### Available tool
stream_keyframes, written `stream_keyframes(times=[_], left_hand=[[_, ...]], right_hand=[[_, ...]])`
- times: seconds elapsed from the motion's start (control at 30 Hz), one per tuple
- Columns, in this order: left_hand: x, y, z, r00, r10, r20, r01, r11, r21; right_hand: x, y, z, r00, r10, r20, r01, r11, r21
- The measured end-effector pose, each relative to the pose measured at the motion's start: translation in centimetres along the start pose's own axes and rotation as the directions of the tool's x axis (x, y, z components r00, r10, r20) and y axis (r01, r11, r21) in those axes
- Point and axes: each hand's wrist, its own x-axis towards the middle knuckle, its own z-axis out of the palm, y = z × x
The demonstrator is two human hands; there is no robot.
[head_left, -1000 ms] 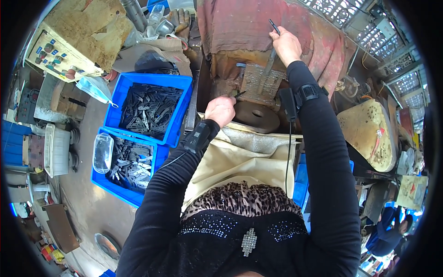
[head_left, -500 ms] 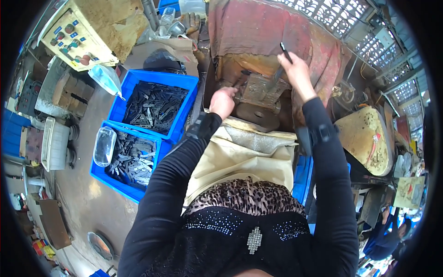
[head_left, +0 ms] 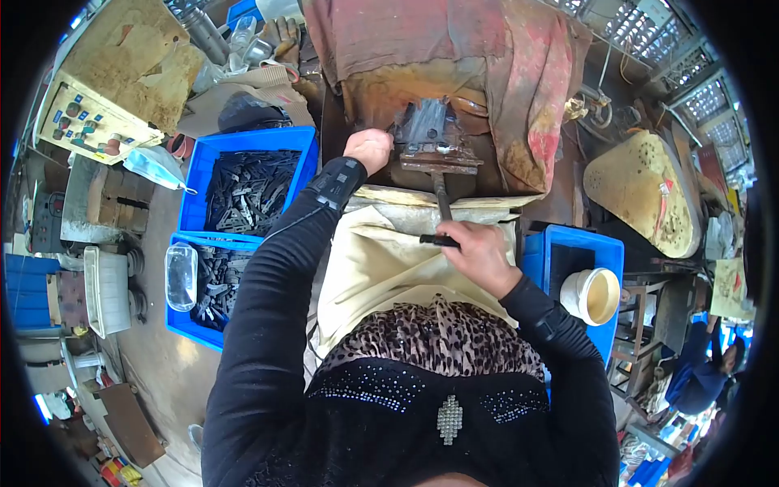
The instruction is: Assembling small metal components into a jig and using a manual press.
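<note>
My right hand [head_left: 480, 256] is closed at the near end of a metal lever [head_left: 441, 195], above the cream cloth on my lap. A short black piece [head_left: 439, 240] sticks out from the left of its fingers; I cannot tell whether it belongs to the lever. The lever runs up to a rusty metal clamp block [head_left: 438, 158], which is tipped toward me. Behind the block lies a wet, grey metal face [head_left: 428, 122]. My left hand [head_left: 369, 150] is closed just left of the block, its fingertips turned toward it; what they hold, if anything, is hidden.
Two blue bins [head_left: 307, 174] of dark flat metal pieces stand at the left, a clear plastic box [head_left: 181, 277] on the nearer one. Red stained cloth [head_left: 422, 40] drapes behind the block. At right are a blue crate [head_left: 613, 243], a white bucket [head_left: 574, 296] and a padded seat [head_left: 641, 195].
My right hand has swung from the far side of the block down toward my lap, and the lever with it. The block has tipped toward me. My left hand has shifted slightly up-left.
</note>
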Motion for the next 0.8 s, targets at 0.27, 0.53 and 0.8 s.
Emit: stream_keyframes(times=[0.27, 0.53, 0.8], left_hand=[[-0.9, -6.7, 10.2, 0.995, 0.067, 0.079, -0.103, 0.714, 0.693], [3.6, 0.3, 8.5, 0.995, 0.067, 0.079, -0.046, 0.97, -0.237], [1.6, 7.1, -3.6, 0.966, -0.223, -0.133, 0.217, 0.974, -0.058]], right_hand=[[0.2, 0.3, 0.9, 0.991, -0.129, 0.043, 0.122, 0.983, 0.138], [3.3, 5.8, -2.6, 0.697, 0.599, 0.395, -0.637, 0.265, 0.724], [4.9, 9.7, -1.2, 0.672, 0.617, 0.41, -0.365, -0.206, 0.908]])
